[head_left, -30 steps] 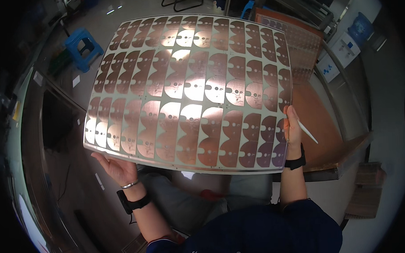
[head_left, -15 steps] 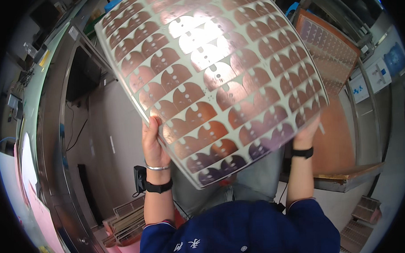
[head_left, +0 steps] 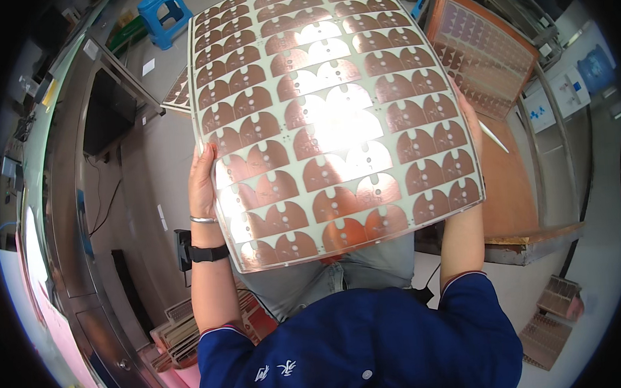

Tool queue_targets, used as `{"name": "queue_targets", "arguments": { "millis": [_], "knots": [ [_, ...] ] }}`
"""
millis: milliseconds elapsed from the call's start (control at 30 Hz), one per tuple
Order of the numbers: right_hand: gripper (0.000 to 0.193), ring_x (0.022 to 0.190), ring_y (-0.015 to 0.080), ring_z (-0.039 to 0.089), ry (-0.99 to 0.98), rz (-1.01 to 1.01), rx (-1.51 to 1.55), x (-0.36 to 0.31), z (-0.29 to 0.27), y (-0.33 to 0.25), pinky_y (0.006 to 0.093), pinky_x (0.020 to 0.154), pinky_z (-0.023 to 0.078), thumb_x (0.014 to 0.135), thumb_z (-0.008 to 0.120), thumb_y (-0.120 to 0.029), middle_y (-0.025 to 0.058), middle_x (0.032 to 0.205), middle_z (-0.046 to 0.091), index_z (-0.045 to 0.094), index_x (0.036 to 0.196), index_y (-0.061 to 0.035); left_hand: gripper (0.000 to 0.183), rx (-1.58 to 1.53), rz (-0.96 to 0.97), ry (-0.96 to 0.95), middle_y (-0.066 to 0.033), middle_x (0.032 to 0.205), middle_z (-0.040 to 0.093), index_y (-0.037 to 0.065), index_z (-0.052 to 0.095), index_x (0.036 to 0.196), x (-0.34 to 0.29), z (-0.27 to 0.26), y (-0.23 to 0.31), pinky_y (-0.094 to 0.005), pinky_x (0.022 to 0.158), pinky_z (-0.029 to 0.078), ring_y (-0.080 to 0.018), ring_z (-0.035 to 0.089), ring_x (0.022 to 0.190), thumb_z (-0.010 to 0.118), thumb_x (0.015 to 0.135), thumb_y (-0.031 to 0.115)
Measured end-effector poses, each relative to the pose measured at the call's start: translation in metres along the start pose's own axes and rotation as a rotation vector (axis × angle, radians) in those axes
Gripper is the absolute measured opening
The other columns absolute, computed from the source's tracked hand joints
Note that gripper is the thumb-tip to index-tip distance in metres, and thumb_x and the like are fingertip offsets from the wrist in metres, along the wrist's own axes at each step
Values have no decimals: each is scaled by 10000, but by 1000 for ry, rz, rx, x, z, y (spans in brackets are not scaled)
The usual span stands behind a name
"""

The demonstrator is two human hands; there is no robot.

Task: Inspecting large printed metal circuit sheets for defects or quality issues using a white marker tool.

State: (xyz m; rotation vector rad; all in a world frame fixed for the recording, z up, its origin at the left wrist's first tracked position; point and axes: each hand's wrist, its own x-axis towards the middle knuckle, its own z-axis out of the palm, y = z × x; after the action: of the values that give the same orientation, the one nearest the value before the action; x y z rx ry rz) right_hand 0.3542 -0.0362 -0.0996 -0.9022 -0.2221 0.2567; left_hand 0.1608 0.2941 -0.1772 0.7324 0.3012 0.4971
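A large pale circuit board panel, printed with rows of copper-coloured half-round shapes, is held up in front of my body. My left hand grips its left edge, the thumb near the face and the other fingers mostly behind. On the opposite edge my right hand is closed around the panel, partly hidden by it. Bright glare covers the middle of the copper pattern. The edge looks doubled in places; I cannot tell whether this is one panel or several together.
To the right, a similar copper-patterned panel leans upright above a brown board surface, where a white stick lies. A blue stool stands far left. Racked panels sit lower left; a long metal cabinet runs along the left.
The panel has turned to sit straighter before me, its near edge now farther from my body. My left hand moved left and up with it; my right hand now grips farther up the right edge.
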Motion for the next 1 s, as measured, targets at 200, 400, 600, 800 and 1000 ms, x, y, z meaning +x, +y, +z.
{"name": "queue_targets", "arguments": {
  "millis": [200,400,600,800,1000],
  "knots": [
    [386,1152,159,469,-14,10,17,-2,0,-1,288,976,376,944,350,-172,102,1269,483,426,1275,10,340,77,-6,-66,-53,1095,580,20,458,1222,4,-5,1,-241,818,469,-115,559,973,499,914,157],
    [380,1137,166,484,-82,49,25,-1,2,2,293,965,385,939,371,-178,108,1245,497,430,1262,14,363,97,18,33,-71,1137,563,5,445,1242,2,-24,0,-247,835,463,-119,562,977,487,920,167],
    [384,1083,149,524,-100,75,73,0,-3,3,268,905,430,931,374,-147,125,1199,524,408,1262,43,250,128,39,95,-31,982,609,21,534,1108,3,-31,-3,-183,775,492,-71,585,901,538,903,164],
    [387,1057,140,540,-136,64,11,6,-7,3,257,891,438,929,372,-139,120,1192,534,412,1267,45,235,211,73,203,-8,967,620,30,576,1059,3,-24,-2,-158,745,479,-54,590,880,574,883,186],
    [405,1082,153,527,-227,51,-28,15,-12,7,272,907,430,930,371,-145,132,1215,520,395,1285,46,312,143,26,59,-50,1027,600,11,504,1165,-1,-31,8,-225,785,487,-111,588,908,501,917,201]
  ]
}}
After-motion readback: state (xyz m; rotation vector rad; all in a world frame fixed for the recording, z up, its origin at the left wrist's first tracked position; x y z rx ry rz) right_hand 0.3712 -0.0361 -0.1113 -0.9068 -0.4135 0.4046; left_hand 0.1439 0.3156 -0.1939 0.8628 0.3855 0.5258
